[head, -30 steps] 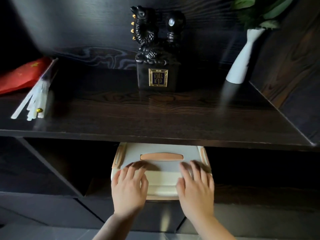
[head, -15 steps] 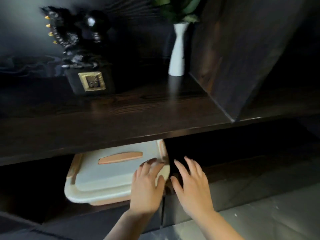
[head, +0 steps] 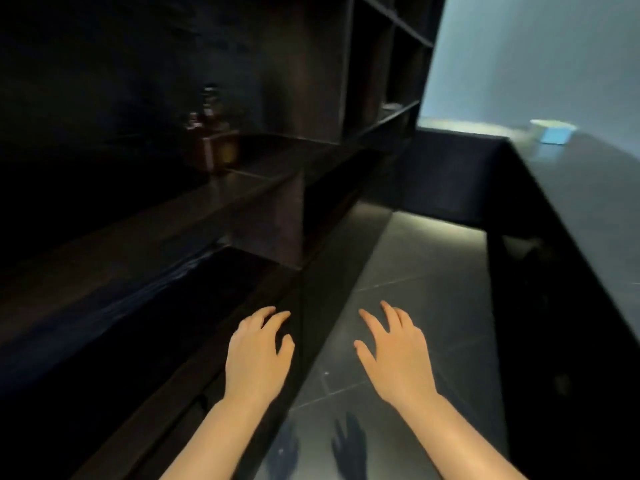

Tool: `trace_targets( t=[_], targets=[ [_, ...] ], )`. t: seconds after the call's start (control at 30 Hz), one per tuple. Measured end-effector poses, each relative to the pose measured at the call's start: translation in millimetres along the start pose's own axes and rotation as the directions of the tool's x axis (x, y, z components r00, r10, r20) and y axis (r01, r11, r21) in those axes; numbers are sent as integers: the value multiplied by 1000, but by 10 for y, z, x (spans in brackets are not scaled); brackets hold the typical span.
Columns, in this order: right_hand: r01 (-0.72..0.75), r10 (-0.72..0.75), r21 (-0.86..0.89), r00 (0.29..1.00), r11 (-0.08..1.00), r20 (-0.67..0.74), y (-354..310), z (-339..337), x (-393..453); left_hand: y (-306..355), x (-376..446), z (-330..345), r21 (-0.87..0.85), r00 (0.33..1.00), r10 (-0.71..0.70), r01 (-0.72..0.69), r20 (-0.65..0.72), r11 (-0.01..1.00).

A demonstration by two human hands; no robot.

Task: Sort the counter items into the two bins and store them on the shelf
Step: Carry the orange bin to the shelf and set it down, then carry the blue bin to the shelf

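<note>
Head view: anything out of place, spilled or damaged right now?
Nothing stands out. Left hand and right hand are empty, fingers relaxed, over the dark floor. A blue-and-white bin sits upright on the counter. The brown bottles on the shelf are too blurred to judge.

Dark wood-grain shelf (head: 145, 244), grey tiled floor (head: 426, 271), seemingly pale blue bin (head: 553, 132) on black counter (head: 588, 188)

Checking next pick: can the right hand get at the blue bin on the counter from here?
Probably not yet. The right hand hangs open over the floor, and the blue bin sits at the counter's far end, well beyond it. Nothing blocks the way; the person likely must step closer.
</note>
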State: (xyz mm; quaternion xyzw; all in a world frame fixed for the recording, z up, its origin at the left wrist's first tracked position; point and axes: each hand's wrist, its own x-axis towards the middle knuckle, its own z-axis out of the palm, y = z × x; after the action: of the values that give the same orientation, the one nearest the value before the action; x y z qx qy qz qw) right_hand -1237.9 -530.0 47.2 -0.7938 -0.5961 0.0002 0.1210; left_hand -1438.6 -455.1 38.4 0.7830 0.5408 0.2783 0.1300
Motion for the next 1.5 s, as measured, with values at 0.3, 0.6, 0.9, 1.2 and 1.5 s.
trace_targets(
  t=[0.3,0.6,0.9,1.2,1.5],
  targets=[
    [-337,336,-67,941,939,-30,1808,-336,611,1357,1201,1366,-125,957,180,-154,228,980],
    [-494,492,-83,870,866,-45,2608,-116,1981,1782,2811,2340,-112,918,287,-266,274,957],
    [-603,594,-101,797,791,-108,3349,-222,3419,2531,4480,3112,-183,856,409,-368,316,911],
    [-621,614,-57,782,782,-107,4511,-167,4726,3392,5669,4237,-286,856,455,-384,246,878],
    [-590,587,-35,807,807,-70,5868,-399,6194,4248,7006,5224,-285,896,379,-311,229,907]
  ],
)
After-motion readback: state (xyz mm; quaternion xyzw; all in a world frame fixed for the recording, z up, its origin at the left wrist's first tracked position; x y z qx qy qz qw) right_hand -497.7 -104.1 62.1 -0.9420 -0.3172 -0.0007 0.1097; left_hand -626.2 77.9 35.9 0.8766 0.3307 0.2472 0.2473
